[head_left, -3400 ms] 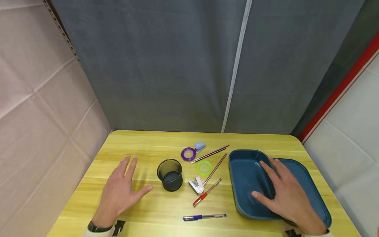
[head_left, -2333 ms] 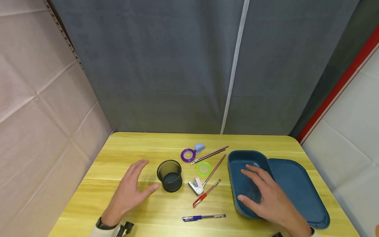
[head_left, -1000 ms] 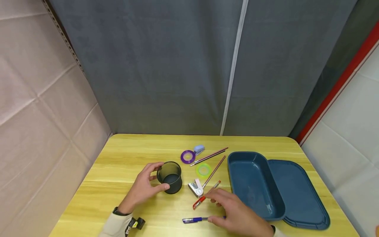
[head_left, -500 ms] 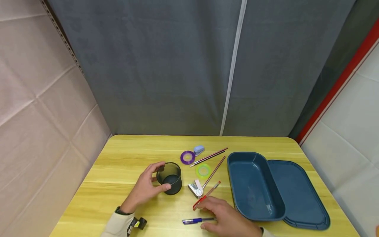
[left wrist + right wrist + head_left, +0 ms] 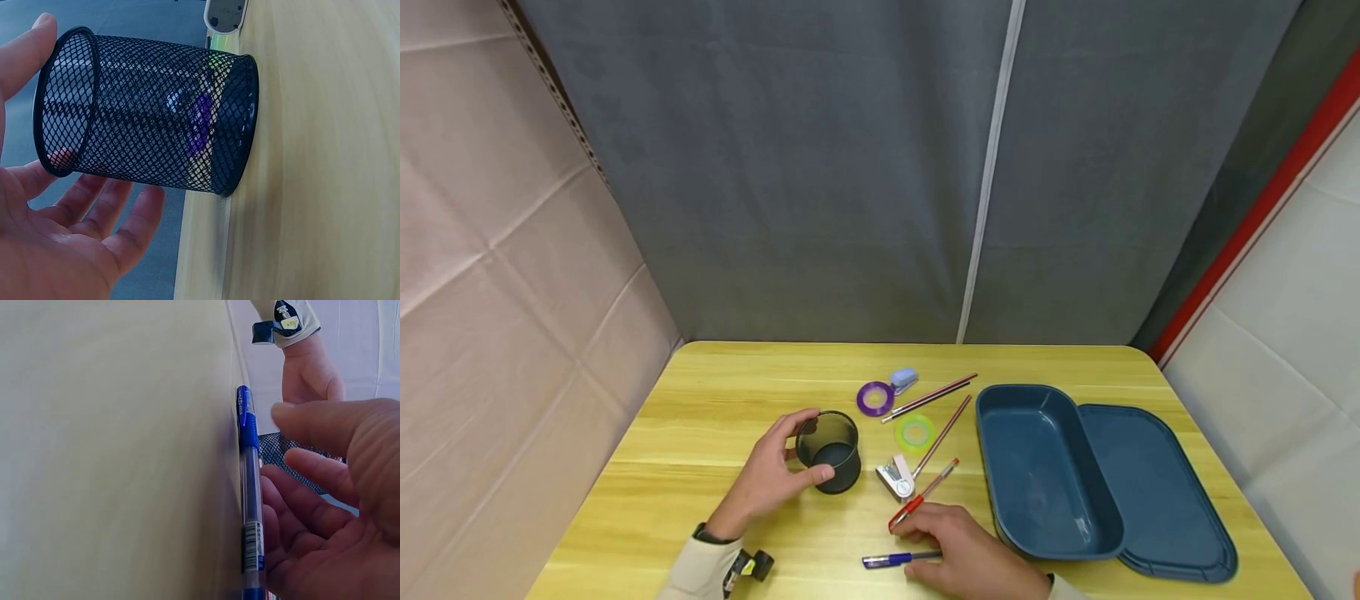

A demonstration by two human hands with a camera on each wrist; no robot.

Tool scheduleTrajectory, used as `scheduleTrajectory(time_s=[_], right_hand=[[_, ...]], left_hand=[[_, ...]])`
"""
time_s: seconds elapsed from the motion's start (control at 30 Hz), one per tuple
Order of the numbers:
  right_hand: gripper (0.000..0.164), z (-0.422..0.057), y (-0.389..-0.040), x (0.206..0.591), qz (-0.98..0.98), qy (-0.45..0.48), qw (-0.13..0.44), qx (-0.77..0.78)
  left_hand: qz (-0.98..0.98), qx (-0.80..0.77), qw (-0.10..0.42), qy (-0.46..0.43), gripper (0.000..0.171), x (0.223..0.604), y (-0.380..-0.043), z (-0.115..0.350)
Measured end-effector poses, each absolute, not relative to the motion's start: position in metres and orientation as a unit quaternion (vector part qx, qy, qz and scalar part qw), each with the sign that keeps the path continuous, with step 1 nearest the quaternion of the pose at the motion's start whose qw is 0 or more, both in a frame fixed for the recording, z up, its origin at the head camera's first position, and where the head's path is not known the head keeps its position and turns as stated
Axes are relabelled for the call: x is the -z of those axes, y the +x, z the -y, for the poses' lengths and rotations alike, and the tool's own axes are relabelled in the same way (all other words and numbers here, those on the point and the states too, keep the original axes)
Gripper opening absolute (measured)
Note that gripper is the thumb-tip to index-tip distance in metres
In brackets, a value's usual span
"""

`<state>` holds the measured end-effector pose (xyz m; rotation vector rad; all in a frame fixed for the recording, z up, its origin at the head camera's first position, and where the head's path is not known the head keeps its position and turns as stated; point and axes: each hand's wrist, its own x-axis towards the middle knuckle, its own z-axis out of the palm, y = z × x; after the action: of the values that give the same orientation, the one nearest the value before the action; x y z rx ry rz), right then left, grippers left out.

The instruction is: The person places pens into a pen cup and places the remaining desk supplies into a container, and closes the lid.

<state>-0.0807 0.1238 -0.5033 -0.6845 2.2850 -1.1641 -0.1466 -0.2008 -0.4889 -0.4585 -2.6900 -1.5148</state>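
Observation:
A black mesh pen cup (image 5: 844,477) stands upright on the table. My left hand (image 5: 767,482) holds it from the left, thumb in front and fingers behind near the rim; the mesh (image 5: 150,112) shows up close in the left wrist view. Over the blue gel pen (image 5: 887,561) is my right hand (image 5: 966,554), thumb and fingers apart. In the right wrist view, the fingers curve beside the pen (image 5: 251,487) and the thumb stays off it. Just beyond that hand lies a red gel pen (image 5: 917,502), next to a small metal stapler-like tool (image 5: 895,477).
On the right are a deep blue box (image 5: 1045,483) and its flat lid (image 5: 1165,492). Behind the pens lie green tape (image 5: 901,432), purple tape (image 5: 862,399), a light-blue mini stapler (image 5: 904,379) and several slim pencils (image 5: 936,395). A grey curtain (image 5: 775,183) hangs behind.
My left hand has come from the left to the pen cup and taken hold. My right hand has moved left from above the box to the blue pen. The table objects stay put.

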Motion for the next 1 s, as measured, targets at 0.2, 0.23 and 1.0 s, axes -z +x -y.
scheduleTrajectory(time_s=[0.2, 0.23, 1.0], right_hand=[[0.034, -0.1219, -0.0830, 0.5072, -0.843, -0.252, 0.237, 0.411], [0.034, -0.1217, -0.0833, 0.5079, -0.846, -0.255, 0.237, 0.404], [0.013, -0.1164, -0.0842, 0.5095, -0.876, -0.326, 0.195, 0.297]], left_hand=[[0.859, 0.491, 0.005, -0.145, 0.087, 0.4878, -0.1460, 0.2008], [0.858, 0.492, 0.005, -0.145, 0.088, 0.4879, -0.1459, 0.2009], [0.855, 0.500, 0.000, -0.139, 0.083, 0.4908, -0.1455, 0.2017]])
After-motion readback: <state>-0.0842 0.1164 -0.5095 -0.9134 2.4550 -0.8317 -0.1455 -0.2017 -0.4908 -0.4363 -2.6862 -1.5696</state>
